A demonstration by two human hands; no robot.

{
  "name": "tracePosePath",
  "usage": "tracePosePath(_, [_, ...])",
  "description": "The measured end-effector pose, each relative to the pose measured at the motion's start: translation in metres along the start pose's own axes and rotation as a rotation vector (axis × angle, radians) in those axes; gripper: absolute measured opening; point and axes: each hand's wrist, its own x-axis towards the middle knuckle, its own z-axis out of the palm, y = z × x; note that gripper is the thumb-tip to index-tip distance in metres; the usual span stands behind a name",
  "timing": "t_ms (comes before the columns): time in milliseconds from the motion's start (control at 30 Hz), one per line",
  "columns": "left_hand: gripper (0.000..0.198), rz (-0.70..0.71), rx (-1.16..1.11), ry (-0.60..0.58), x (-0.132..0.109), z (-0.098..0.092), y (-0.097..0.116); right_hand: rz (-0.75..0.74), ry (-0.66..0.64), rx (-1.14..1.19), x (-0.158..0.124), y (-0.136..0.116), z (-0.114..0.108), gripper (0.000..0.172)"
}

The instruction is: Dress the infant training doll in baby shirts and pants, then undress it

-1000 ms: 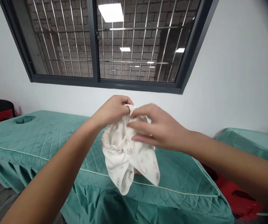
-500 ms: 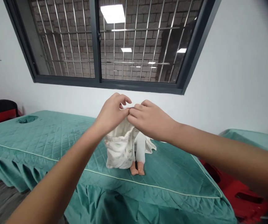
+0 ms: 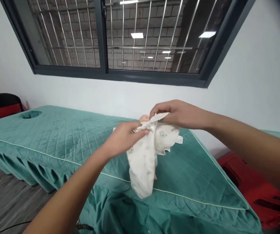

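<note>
A white baby garment [image 3: 142, 165] with small printed figures hangs between my hands above the bed's front edge. My left hand [image 3: 124, 138] pinches its upper edge, thumb on the near side. My right hand [image 3: 172, 113] grips the gathered top from the right with bent fingers. Behind the cloth is a doll [image 3: 144, 118], mostly hidden; a bit of its pinkish upper part and a sliver near the bed edge show. More white printed cloth [image 3: 167, 138] with a wavy hem spreads to the right under my right hand; whether it is the same piece I cannot tell.
The bed [image 3: 81, 143] has a quilted green cover with a face hole [image 3: 30, 114] at the far left. A red plastic object [image 3: 254, 191] stands low at the right. A black and red seat [image 3: 2, 107] is far left. A barred window [image 3: 120, 74] is above.
My hands have drawn apart, the right one moving right and the left one lower. The garment now hangs in front of the doll, covering its legs. My view has tipped down.
</note>
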Motion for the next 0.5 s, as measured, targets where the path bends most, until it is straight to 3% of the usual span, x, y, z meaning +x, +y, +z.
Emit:
tracePosePath(100, [0.016,-0.057,-0.332,0.112,0.012,-0.012,-0.012,0.04,-0.15,0.165,-0.003,0.023,0.006,0.017])
tracePosePath(167, [0.009,-0.062,-0.578,0.142,0.021,-0.009,-0.024,0.046,-0.191,0.278,-0.001,0.039,0.016,0.019])
tracePosePath(333, [0.014,-0.109,-0.952,0.118,0.036,0.018,-0.052,0.056,-0.05,0.637,0.015,0.065,0.049,0.031])
tracePosePath(400, [0.024,-0.163,-0.962,0.0,0.036,0.025,-0.058,0.065,0.044,0.784,0.024,0.069,0.057,0.034])
tracePosePath(500, [0.028,-0.242,-0.84,-0.366,0.03,0.03,-0.063,0.08,0.193,0.906,0.032,0.077,0.065,0.035])
